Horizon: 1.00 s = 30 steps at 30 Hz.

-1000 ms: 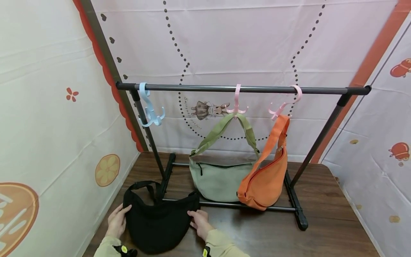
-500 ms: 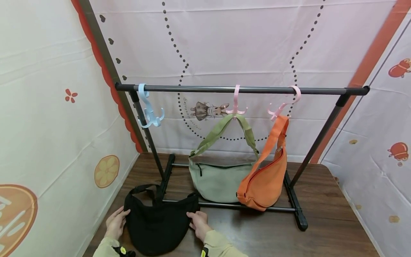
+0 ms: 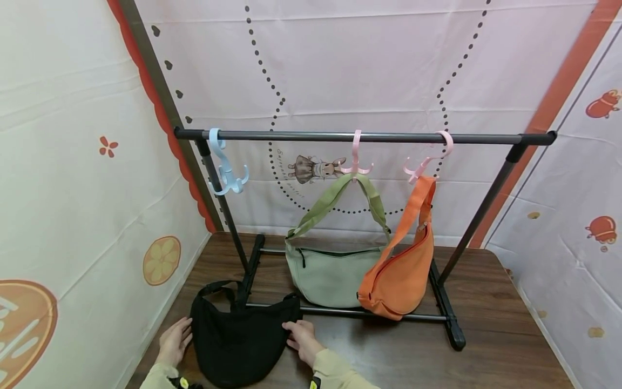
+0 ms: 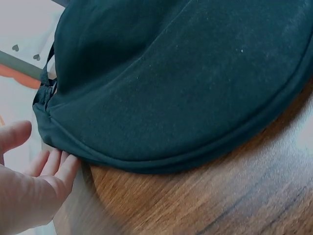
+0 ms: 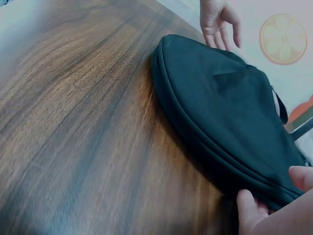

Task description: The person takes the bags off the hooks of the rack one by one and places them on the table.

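Observation:
A black shoulder bag (image 3: 243, 340) lies on the table at the front left, its strap (image 3: 221, 286) looped up behind it. My left hand (image 3: 173, 341) is at the bag's left end. In the left wrist view, the fingertips (image 4: 68, 164) touch the bag's lower edge while the thumb (image 4: 17, 134) stands apart from it. At the other end my right hand (image 3: 302, 339) pinches the bag's edge, with the thumb (image 5: 301, 177) above and fingers (image 5: 248, 205) below. Behind the bag, a light blue hook (image 3: 227, 170) hangs from the black rack's bar (image 3: 291, 136) with nothing on it.
A green bag (image 3: 335, 275) hangs by its strap from a pink hook (image 3: 356, 156). Beside it an orange bag (image 3: 403, 270) hangs from another pink hook (image 3: 427, 159). The rack's foot (image 3: 452, 329) stands on the wooden table (image 3: 389, 356). Printed cloth (image 3: 73, 178) encloses the sides and back.
The left thumb has come off the bag's front, and the bag's left edge has shifted slightly right. My right hand keeps its pinch in nearly the same place.

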Each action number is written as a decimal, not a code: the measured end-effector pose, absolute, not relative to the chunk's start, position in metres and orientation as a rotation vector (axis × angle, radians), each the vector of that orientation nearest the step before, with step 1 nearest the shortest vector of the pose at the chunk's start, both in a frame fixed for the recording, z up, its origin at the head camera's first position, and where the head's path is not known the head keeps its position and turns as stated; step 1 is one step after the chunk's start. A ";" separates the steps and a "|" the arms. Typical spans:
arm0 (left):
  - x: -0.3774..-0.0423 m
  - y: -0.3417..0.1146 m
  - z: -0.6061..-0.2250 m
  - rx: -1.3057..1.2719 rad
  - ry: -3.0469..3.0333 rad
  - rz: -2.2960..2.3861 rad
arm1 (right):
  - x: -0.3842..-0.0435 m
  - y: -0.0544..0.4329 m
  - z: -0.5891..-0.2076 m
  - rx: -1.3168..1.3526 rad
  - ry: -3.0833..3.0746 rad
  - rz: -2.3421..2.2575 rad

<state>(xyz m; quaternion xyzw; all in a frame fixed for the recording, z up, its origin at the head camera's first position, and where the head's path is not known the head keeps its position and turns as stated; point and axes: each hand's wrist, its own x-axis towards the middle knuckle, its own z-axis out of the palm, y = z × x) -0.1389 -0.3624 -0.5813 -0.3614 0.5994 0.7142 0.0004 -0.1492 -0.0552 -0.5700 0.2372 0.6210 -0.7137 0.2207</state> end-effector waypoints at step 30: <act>-0.167 -0.235 -0.446 0.751 3.820 0.455 | -0.138 0.045 -0.472 -1.186 3.097 -0.673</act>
